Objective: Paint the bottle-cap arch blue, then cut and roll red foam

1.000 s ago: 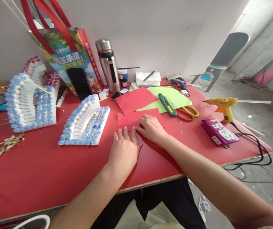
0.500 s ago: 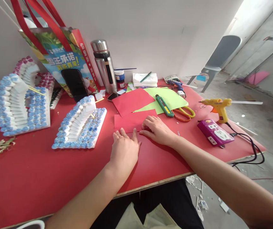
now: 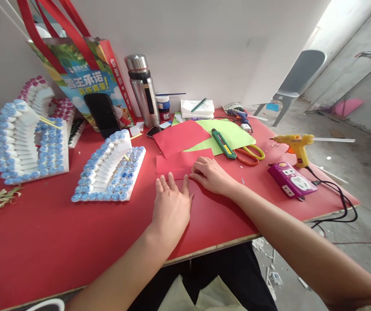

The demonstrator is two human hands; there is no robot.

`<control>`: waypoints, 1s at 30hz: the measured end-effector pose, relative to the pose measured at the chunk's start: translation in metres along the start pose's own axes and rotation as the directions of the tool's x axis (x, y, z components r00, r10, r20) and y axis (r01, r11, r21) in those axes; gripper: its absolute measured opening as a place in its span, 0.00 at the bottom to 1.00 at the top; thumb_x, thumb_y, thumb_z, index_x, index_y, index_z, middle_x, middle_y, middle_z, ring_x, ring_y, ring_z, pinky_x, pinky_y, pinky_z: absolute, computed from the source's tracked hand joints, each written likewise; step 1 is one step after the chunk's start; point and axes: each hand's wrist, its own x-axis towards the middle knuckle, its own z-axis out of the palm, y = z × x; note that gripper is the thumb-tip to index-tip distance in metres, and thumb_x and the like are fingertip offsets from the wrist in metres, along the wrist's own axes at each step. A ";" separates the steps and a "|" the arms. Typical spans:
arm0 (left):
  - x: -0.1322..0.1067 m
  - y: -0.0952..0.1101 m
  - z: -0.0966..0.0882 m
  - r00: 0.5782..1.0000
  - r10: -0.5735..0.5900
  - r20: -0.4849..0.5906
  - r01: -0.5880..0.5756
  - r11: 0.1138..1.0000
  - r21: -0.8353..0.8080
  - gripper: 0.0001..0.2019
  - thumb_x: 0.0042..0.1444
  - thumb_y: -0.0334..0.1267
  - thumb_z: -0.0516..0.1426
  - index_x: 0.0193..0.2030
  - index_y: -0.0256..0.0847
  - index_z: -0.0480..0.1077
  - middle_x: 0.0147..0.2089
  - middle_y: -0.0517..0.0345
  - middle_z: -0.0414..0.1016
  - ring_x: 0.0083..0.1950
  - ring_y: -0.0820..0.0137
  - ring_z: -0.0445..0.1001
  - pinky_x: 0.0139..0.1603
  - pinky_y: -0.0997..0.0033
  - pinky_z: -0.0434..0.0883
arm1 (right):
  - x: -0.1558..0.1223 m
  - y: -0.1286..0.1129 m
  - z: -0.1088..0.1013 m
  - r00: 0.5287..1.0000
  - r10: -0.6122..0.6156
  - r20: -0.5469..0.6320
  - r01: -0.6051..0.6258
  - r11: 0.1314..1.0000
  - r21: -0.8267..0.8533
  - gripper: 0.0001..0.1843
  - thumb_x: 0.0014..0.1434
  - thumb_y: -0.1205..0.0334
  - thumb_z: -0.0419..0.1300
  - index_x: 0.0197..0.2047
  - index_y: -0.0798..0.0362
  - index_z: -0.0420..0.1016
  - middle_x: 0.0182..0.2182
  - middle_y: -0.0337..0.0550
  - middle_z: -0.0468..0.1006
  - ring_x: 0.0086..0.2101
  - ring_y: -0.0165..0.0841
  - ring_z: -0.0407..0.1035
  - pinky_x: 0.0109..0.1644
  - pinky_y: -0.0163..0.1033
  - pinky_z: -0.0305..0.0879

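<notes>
A folded red paper sheet lies on the red table in front of me. My left hand rests flat with fingers stretched out, its fingertips touching the sheet's near edge. My right hand lies palm down on the sheet's right part, fingers pressed onto the paper. Behind it lie another red sheet and a green sheet.
A green utility knife, scissors, a yellow glue gun and a purple power strip lie to the right. Bottle-cap models stand left, with a steel flask, phone and bag behind.
Both hands stay on the red sheet; my left hand shifted slightly along its near edge. The view turned a little to the right after the first frame.
</notes>
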 end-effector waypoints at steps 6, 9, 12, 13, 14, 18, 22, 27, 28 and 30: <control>0.003 0.005 0.014 0.993 0.085 -0.078 -0.095 0.987 -0.127 0.27 0.71 0.38 0.43 0.70 0.21 0.57 0.72 0.27 0.55 0.75 0.47 0.54 0.72 0.48 0.53 | 0.002 -0.002 0.000 1.000 0.024 0.003 -0.024 1.000 0.002 0.11 0.68 0.57 0.56 0.34 0.52 0.70 0.38 0.45 0.72 0.40 0.37 0.65 0.47 0.41 0.57; 0.005 0.005 0.015 0.995 0.080 -0.066 -0.088 0.987 -0.133 0.28 0.70 0.39 0.45 0.71 0.20 0.56 0.71 0.24 0.54 0.74 0.42 0.53 0.71 0.45 0.56 | 0.002 -0.002 0.000 0.999 0.034 -0.006 -0.034 0.999 -0.005 0.11 0.68 0.57 0.56 0.34 0.52 0.69 0.37 0.44 0.72 0.39 0.36 0.65 0.47 0.41 0.56; 0.005 0.005 0.012 0.995 0.082 -0.054 -0.088 0.990 -0.108 0.28 0.70 0.39 0.45 0.71 0.23 0.57 0.71 0.22 0.56 0.73 0.39 0.54 0.69 0.42 0.58 | 0.000 -0.001 -0.002 0.999 0.054 -0.005 -0.054 0.998 -0.012 0.12 0.67 0.56 0.56 0.33 0.52 0.69 0.37 0.44 0.72 0.40 0.36 0.65 0.47 0.41 0.56; 0.005 0.005 0.011 0.995 0.084 -0.056 -0.090 0.991 -0.104 0.28 0.70 0.40 0.45 0.71 0.24 0.57 0.70 0.22 0.56 0.73 0.39 0.55 0.68 0.42 0.58 | -0.001 0.000 -0.003 0.998 0.061 -0.005 -0.061 0.998 -0.015 0.12 0.67 0.56 0.56 0.33 0.52 0.69 0.37 0.44 0.72 0.40 0.37 0.65 0.47 0.41 0.56; 0.005 0.005 0.010 0.995 0.085 -0.061 -0.091 0.991 -0.102 0.28 0.70 0.40 0.45 0.72 0.26 0.57 0.70 0.23 0.57 0.72 0.39 0.56 0.68 0.42 0.58 | -0.003 0.001 -0.004 0.998 0.068 -0.005 -0.068 0.998 -0.016 0.12 0.67 0.56 0.56 0.33 0.52 0.69 0.37 0.44 0.72 0.40 0.37 0.65 0.46 0.41 0.55; 0.005 0.007 0.007 0.996 0.062 -0.071 -0.070 0.991 -0.114 0.28 0.69 0.42 0.46 0.73 0.34 0.57 0.70 0.26 0.60 0.71 0.40 0.59 0.66 0.41 0.60 | -0.008 0.007 -0.008 0.997 0.071 -0.018 -0.071 0.997 -0.007 0.12 0.68 0.55 0.56 0.34 0.52 0.69 0.37 0.43 0.71 0.41 0.37 0.65 0.47 0.41 0.56; 0.006 0.010 0.006 0.997 0.029 -0.072 -0.039 0.989 -0.144 0.27 0.69 0.42 0.46 0.73 0.38 0.57 0.70 0.26 0.61 0.70 0.38 0.60 0.64 0.39 0.61 | -0.010 0.012 -0.012 0.997 0.082 -0.004 -0.082 0.997 0.000 0.13 0.68 0.54 0.56 0.34 0.52 0.69 0.37 0.43 0.70 0.40 0.36 0.66 0.47 0.41 0.56; 0.007 0.011 0.005 0.997 0.027 -0.078 -0.038 0.988 -0.151 0.27 0.68 0.42 0.47 0.73 0.40 0.58 0.69 0.26 0.61 0.70 0.37 0.61 0.63 0.39 0.62 | -0.012 0.021 -0.015 0.993 0.120 0.008 -0.120 0.993 -0.005 0.13 0.68 0.54 0.57 0.34 0.52 0.69 0.36 0.42 0.70 0.39 0.35 0.66 0.46 0.40 0.56; 0.007 0.011 0.005 0.997 0.028 -0.079 -0.039 0.988 -0.150 0.27 0.68 0.42 0.47 0.72 0.40 0.58 0.69 0.25 0.61 0.70 0.36 0.61 0.63 0.39 0.62 | -0.013 0.022 -0.015 0.992 0.123 0.004 -0.123 0.992 -0.001 0.13 0.67 0.54 0.57 0.33 0.52 0.69 0.36 0.42 0.69 0.39 0.35 0.66 0.46 0.40 0.56; 0.007 0.011 0.005 0.996 0.028 -0.081 -0.039 0.989 -0.146 0.27 0.68 0.42 0.47 0.72 0.40 0.58 0.69 0.25 0.61 0.69 0.36 0.61 0.62 0.39 0.62 | -0.013 0.023 -0.016 0.992 0.124 0.000 -0.124 0.992 0.009 0.13 0.67 0.55 0.58 0.33 0.52 0.69 0.35 0.41 0.69 0.38 0.34 0.65 0.46 0.40 0.56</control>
